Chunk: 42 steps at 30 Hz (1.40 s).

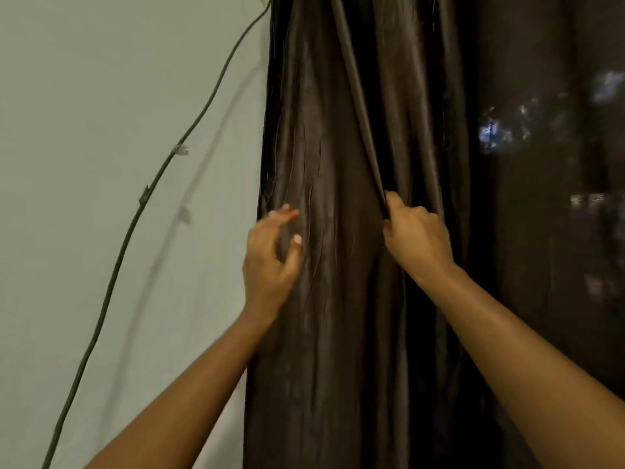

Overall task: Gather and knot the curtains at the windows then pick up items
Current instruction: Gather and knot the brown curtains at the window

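Well left of the left hand [270, 258], runs a thin cord [135, 225] down the wall [67, 96]. Left hand open, fingers loosely spread at the left edge of the dark curtain [338, 147]. Hangs between both hands; looks soft, satiny, probably slippery. Right hand [416, 238] pinches a fold; likely best gathered in fistfuls.

A pale green wall [101, 96] fills the frame's left. A dark cord [144, 197] (small clear pieces along it) slants down it, and the curtain [338, 130] hangs at its right edge.
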Each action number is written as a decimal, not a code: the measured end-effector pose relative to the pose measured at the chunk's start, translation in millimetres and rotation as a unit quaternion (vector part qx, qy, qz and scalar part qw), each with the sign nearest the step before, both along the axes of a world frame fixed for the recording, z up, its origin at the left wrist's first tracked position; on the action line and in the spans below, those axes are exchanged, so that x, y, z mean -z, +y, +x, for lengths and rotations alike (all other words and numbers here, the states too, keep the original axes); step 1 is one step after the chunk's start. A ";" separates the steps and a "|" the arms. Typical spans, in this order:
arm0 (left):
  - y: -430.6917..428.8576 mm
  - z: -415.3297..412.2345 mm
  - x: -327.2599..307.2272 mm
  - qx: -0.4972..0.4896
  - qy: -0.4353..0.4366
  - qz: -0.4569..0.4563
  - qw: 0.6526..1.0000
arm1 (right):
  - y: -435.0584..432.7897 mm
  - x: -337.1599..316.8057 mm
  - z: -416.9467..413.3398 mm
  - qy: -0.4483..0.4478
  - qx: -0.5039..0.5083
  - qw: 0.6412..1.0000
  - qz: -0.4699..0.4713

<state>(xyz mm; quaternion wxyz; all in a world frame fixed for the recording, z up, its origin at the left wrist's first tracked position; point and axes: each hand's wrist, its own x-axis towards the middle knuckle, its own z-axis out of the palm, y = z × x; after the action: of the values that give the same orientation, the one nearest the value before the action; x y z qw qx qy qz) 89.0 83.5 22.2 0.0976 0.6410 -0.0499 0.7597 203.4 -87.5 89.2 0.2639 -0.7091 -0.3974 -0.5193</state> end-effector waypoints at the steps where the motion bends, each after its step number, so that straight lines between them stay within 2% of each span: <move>1: 11.8 -2.3 -16.7 -0.020 -0.023 -0.042 0.999 | -1.7 1.8 1.0 -0.013 0.013 1.000 -0.002; 3: 33.1 -2.4 -52.0 0.015 0.009 -0.159 0.987 | -4.0 3.4 1.3 -0.037 0.038 0.999 -0.003; 5: 51.6 1.6 -84.0 0.103 0.083 -0.254 0.958 | -3.7 2.8 -2.2 -0.042 0.052 0.998 0.000; 8: 74.7 4.6 -116.4 0.191 0.181 -0.315 0.912 | -1.4 -5.4 -7.5 -0.038 0.063 0.997 0.016; 10: 82.6 5.2 -130.3 0.203 0.176 -0.311 0.912 | -0.1 -14.4 -10.6 -0.060 0.075 0.995 0.031; 11: 83.1 4.6 -134.5 0.177 0.154 -0.289 0.928 | 0.8 -20.2 -13.7 -0.072 0.080 0.993 0.039; 14: 63.5 -5.1 -132.2 0.012 0.094 -0.167 0.981 | 7.2 -39.6 -29.7 -0.103 0.096 0.989 0.048; 16: 37.3 -9.8 -120.6 -0.047 0.091 -0.079 0.992 | 13.9 -51.3 -42.7 -0.105 0.097 0.989 0.042; 19: 3.9 -16.0 -108.8 -0.040 0.115 -0.008 0.993 | 27.2 -63.4 -60.7 -0.092 0.071 0.993 0.034; 24: -14.9 -27.4 -119.6 0.130 0.172 -0.081 0.973 | 35.0 -61.0 -70.8 0.029 0.006 0.999 0.016; 30: -20.2 -34.3 -115.0 0.129 0.191 -0.125 0.965 | 12.0 -45.2 -64.9 0.120 -0.178 0.976 0.044; 32: -21.4 -33.1 -110.1 0.139 0.194 -0.133 0.962 | 6.8 -40.3 -68.6 0.099 -0.218 0.969 0.065; 37: -38.6 -29.5 -107.0 0.194 0.175 -0.140 0.955 | 16.0 -34.2 -83.1 0.040 -0.208 0.974 0.075; 39: -44.0 -32.4 -108.4 0.231 0.165 -0.167 0.944 | 21.9 -31.4 -87.8 0.037 -0.201 0.978 0.051; 42: -35.5 -30.4 -111.1 0.173 0.179 -0.164 0.955 | 14.3 -26.2 -87.5 0.092 -0.230 0.968 -0.034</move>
<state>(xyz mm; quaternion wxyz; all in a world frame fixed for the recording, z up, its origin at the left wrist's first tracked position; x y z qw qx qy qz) 58.6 48.0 133.3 0.3383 0.7234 -0.0167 0.6017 115.9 -73.2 115.4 0.3875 -0.6518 -0.5414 -0.3632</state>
